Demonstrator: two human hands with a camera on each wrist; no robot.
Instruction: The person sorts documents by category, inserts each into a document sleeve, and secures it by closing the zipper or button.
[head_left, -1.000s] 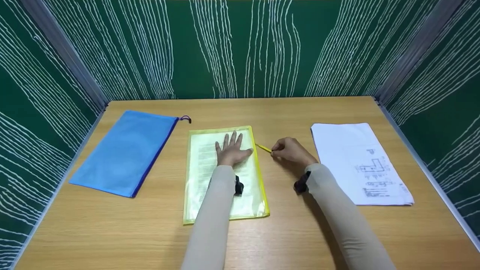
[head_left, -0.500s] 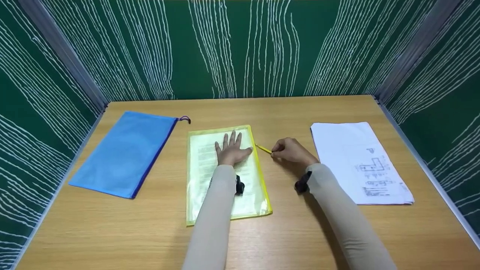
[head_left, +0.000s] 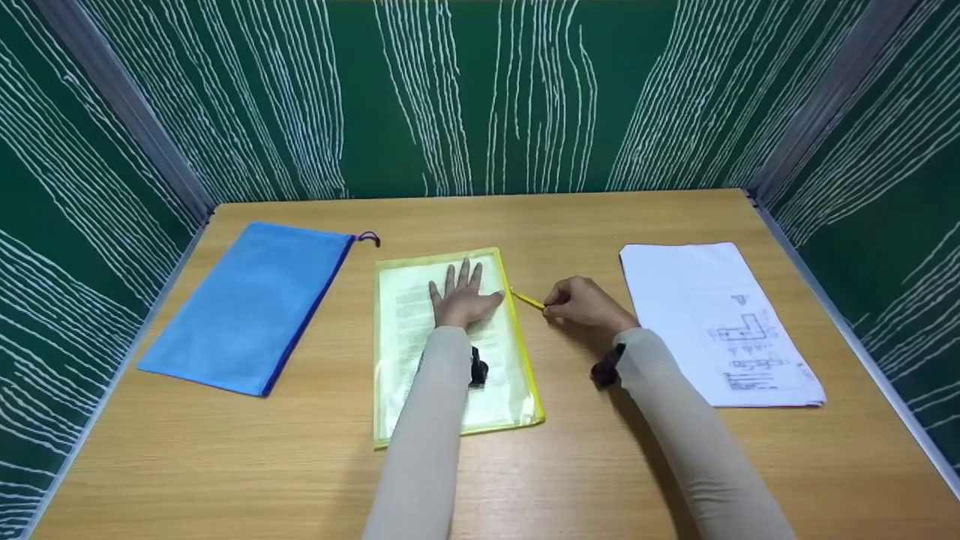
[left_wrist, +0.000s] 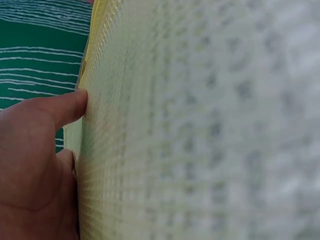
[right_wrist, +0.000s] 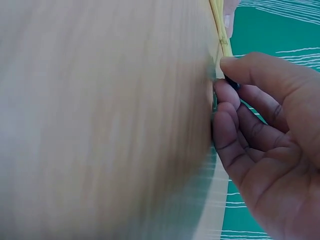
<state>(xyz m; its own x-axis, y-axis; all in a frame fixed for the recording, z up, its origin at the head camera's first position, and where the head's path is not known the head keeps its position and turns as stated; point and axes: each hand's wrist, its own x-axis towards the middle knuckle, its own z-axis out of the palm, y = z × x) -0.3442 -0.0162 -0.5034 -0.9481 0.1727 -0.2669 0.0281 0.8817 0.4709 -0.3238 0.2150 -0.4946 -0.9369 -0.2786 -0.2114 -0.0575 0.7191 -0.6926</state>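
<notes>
A yellow-edged mesh zip pouch (head_left: pixel 405 390) with printed sheets inside lies flat in the middle of the table in the head view. On its upper half rests my left hand (head_left: pixel 461 304), palm down with fingers spread. The left wrist view shows the thumb (left_wrist: pixel 75 106) against the mesh. Just right of the pouch, my right hand (head_left: pixel 585 304) pinches the dark end of a yellow pull strap (head_left: pixel 527 299) between thumb and fingertips. In the right wrist view that strap (right_wrist: pixel 220 30) runs up from the pinch, the other fingers curled below.
On the left of the wooden table (head_left: pixel 247 465) lies a blue zip pouch (head_left: pixel 251 307) with a purple-edged side and a small loop. At the right, under the right forearm's edge, is a stack of white paper (head_left: pixel 682 300) with a printed drawing. Green panels (head_left: pixel 465 97) surround the table.
The near end of the yellow-edged pouch has shifted slightly to the right. Both hands stay nearly where they were, the right one pinching the strap throughout.
</notes>
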